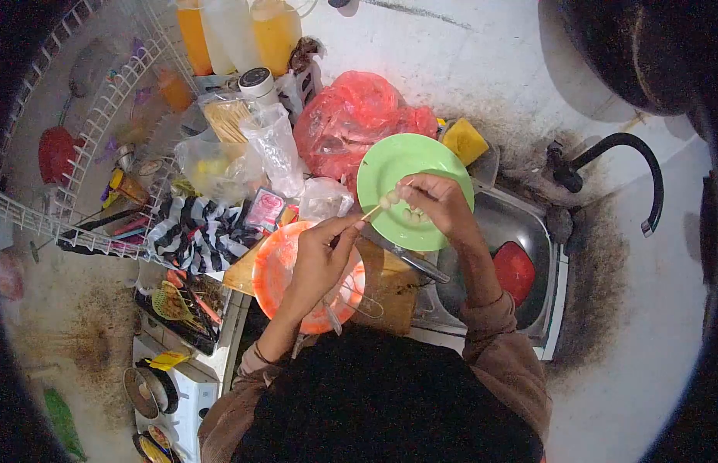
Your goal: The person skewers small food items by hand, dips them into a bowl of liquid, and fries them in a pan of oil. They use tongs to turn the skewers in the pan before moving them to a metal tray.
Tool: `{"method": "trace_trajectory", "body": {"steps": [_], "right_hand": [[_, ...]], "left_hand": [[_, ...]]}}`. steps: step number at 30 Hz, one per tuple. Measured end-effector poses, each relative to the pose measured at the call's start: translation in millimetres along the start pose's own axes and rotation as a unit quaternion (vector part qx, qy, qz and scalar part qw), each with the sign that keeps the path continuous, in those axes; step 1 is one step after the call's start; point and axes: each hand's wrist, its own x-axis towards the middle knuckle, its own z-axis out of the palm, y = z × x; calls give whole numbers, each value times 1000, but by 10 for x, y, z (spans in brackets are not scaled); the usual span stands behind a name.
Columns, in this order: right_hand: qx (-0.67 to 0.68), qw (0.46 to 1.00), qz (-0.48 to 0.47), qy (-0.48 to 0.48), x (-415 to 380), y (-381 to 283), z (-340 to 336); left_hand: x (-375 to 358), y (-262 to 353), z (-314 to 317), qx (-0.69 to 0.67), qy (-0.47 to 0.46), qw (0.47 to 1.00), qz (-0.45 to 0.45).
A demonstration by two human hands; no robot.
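My left hand (325, 251) is closed around the lower end of a thin wooden skewer (371, 212). Small pale round balls (387, 201) are threaded on its upper part. At that far end, the fingers of my right hand (442, 202) are pinched together on a pale ball, partly hidden by the fingers. Both hands work above a light green plate (380, 163), where a few more pale balls (415, 216) lie. Beneath my left wrist is an orange-and-white bowl (270, 266) with a metal utensil (332, 318) resting in it.
A steel sink (490, 224) with a red bowl (515, 270) is at right, under a black faucet (621, 139). Behind the plate sit a red plastic bag (351, 116) and yellow sponge (464, 142). Skewers in a bag (225, 119) and a white dish rack (104, 116) are left.
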Motion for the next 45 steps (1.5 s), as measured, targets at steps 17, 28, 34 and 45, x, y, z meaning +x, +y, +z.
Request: {"method": "trace_trajectory", "body": {"steps": [17, 28, 34, 45], "right_hand": [[-390, 910, -141, 16, 144, 303, -369], [52, 998, 31, 13, 239, 138, -291], [105, 992, 63, -7, 217, 199, -276], [204, 970, 105, -84, 190, 132, -308]], "left_hand": [[-25, -90, -86, 59, -30, 997, -35], [-31, -43, -123, 33, -23, 997, -61], [-24, -45, -118, 24, -23, 997, -65], [-15, -53, -111, 29, -34, 998, -51]]}}
